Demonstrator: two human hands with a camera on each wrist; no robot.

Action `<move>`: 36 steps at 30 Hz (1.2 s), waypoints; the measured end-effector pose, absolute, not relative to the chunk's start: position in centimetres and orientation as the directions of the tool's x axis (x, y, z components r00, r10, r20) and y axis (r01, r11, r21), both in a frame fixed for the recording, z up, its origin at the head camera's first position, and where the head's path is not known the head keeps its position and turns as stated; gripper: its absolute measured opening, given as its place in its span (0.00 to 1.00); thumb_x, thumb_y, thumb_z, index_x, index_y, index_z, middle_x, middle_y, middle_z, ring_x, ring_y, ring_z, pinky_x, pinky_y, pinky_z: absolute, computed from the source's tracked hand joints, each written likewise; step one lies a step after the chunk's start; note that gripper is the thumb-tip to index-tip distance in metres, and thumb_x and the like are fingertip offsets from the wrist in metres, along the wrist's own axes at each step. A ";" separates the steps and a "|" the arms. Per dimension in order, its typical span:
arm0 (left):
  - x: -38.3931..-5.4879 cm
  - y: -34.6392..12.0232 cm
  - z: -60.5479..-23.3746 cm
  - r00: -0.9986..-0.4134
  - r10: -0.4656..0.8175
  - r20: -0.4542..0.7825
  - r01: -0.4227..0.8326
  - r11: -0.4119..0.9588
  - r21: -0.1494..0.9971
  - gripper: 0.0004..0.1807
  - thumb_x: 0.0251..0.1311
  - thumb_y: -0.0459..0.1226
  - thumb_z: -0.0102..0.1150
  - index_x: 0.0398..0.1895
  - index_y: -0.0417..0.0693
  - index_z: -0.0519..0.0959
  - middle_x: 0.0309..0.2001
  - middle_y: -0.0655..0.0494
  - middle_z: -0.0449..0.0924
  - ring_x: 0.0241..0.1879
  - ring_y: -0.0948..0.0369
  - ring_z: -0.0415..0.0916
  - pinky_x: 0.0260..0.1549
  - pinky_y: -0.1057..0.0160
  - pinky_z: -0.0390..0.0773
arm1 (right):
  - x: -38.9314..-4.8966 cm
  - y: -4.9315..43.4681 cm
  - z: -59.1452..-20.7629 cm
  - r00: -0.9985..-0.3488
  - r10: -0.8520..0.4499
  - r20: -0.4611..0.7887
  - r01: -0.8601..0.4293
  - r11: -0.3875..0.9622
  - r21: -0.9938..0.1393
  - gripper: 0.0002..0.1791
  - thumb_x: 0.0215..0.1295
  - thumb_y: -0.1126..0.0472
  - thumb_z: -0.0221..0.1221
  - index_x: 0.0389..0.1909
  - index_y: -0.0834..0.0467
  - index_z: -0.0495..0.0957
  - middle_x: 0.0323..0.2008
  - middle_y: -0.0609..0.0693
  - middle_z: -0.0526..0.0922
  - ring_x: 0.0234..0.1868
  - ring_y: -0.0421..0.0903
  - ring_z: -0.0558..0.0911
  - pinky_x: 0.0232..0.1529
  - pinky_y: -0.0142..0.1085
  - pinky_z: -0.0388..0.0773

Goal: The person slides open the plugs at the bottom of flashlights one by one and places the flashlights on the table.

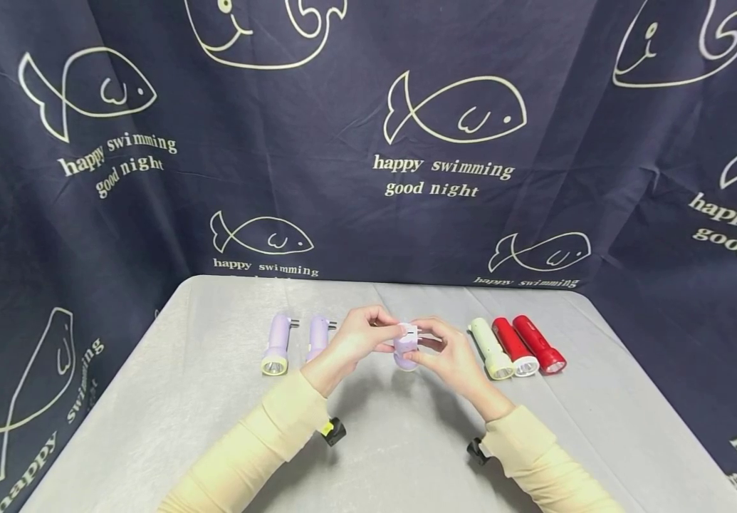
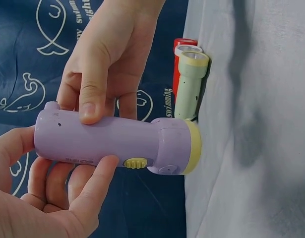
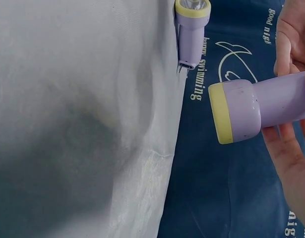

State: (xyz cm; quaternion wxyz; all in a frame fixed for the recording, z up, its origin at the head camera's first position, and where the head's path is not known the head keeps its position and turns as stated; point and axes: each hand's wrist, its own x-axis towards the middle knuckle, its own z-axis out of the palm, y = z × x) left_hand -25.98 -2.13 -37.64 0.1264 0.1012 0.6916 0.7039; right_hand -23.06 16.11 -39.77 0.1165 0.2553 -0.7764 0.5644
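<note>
Both hands hold a purple flashlight (image 2: 107,136) with a yellow rim and a yellow switch, raised over the table. Its lamp end points down, and the tail end faces up in the head view. My left hand (image 1: 362,335) has its fingers around the body near the tail. On the opposite side, my right hand (image 1: 448,356) grips it with thumb and fingers. Two more purple flashlights lie to the left: one (image 1: 276,345) in full sight with plug prongs out, the other (image 1: 319,338) partly behind the left forearm.
At the right lie a pale green flashlight (image 1: 491,349), a red one with a white rim (image 1: 514,345) and an all-red one (image 1: 539,344), side by side. A grey cloth covers the table (image 1: 400,456). A dark blue fish-patterned curtain (image 1: 342,142) hangs behind.
</note>
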 end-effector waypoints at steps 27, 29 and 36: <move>-25.9 -2.0 -38.1 -0.960 0.271 -0.071 -0.071 0.010 0.997 0.11 0.49 0.34 0.69 0.28 0.39 0.75 0.34 0.50 0.78 0.30 0.61 0.80 0.32 0.59 0.84 | -22.7 15.8 -38.6 -0.841 -0.306 0.447 -0.530 0.293 -0.796 0.24 0.43 0.76 0.69 0.45 0.70 0.77 0.43 0.61 0.80 0.42 0.47 0.83 0.46 0.37 0.81; -25.8 -2.0 -38.0 -0.960 0.270 -0.068 -0.069 0.007 0.998 0.11 0.49 0.34 0.69 0.28 0.39 0.75 0.34 0.50 0.78 0.31 0.61 0.80 0.32 0.59 0.84 | -22.7 15.8 -38.6 -0.843 -0.306 0.442 -0.525 0.291 -0.800 0.24 0.44 0.76 0.69 0.46 0.70 0.77 0.44 0.61 0.80 0.42 0.43 0.83 0.46 0.37 0.81; -26.0 -2.1 -37.9 -0.954 0.291 -0.075 -0.082 -0.013 0.997 0.11 0.50 0.34 0.68 0.29 0.40 0.74 0.34 0.52 0.77 0.31 0.62 0.79 0.35 0.58 0.84 | -23.3 16.0 -39.6 -0.856 -0.283 0.432 -0.508 0.304 -0.806 0.25 0.44 0.75 0.70 0.47 0.69 0.77 0.44 0.61 0.80 0.43 0.46 0.83 0.46 0.37 0.80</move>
